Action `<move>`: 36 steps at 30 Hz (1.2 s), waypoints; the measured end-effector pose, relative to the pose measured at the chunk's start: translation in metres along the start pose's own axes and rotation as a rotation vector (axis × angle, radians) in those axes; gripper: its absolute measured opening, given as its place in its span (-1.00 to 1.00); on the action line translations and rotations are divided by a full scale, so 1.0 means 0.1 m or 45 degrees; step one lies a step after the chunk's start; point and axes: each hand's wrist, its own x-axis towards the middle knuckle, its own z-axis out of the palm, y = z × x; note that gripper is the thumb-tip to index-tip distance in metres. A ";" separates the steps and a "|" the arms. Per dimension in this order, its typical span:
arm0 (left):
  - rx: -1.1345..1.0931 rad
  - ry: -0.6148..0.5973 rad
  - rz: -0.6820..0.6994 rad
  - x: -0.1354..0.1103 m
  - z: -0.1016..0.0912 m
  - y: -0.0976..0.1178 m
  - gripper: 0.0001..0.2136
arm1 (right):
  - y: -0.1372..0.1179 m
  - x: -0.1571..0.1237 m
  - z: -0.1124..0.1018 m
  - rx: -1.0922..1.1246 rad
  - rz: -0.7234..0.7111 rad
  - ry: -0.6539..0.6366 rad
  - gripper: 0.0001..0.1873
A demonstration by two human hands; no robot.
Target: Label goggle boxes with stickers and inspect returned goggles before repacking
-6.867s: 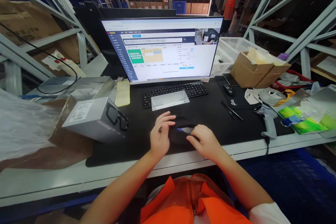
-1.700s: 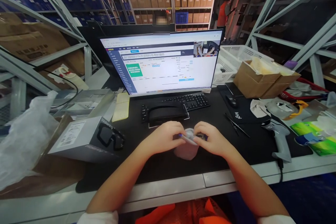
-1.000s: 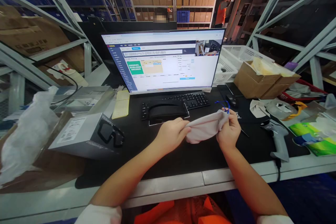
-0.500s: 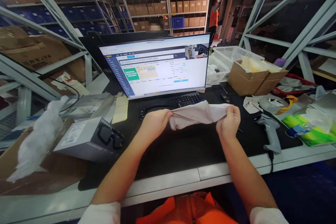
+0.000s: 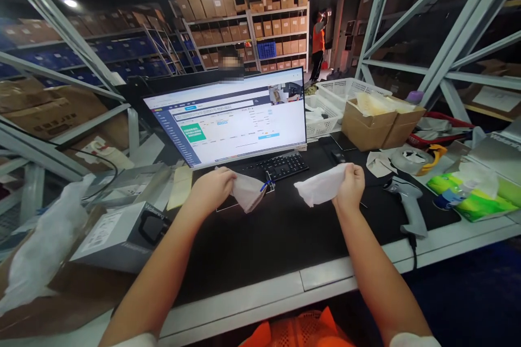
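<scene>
My left hand (image 5: 212, 191) is closed on the end of a pale grey-white pouch (image 5: 247, 192), which slants down over the dark mat. A small blue strip and a thin pale outline show at the pouch's free edge; I cannot tell what they belong to. Pinched in my right hand (image 5: 350, 187) is a separate white wrapper (image 5: 319, 185), limp and thin, pointing toward the left. A gap lies between the two pieces. Behind them sits a black keyboard (image 5: 285, 165), partly covered by the pouch.
A monitor (image 5: 228, 119) stands behind the keyboard. To the left are a grey box (image 5: 118, 236) and white wrapped bundle (image 5: 49, 244). A barcode scanner (image 5: 408, 206), tape roll (image 5: 413, 160), tissue pack (image 5: 474, 195) and cardboard box (image 5: 368, 124) are on the right. Two people are farther back.
The pale material stretched between both hands is now in two separate pieces. My left hand has moved left with one piece, and the right holds the other. The view has tilted up slightly.
</scene>
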 end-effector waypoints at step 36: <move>-0.826 -0.477 -0.319 0.68 0.38 0.30 -0.17 | 0.31 -0.05 0.02 -0.158 0.109 -0.161 -0.48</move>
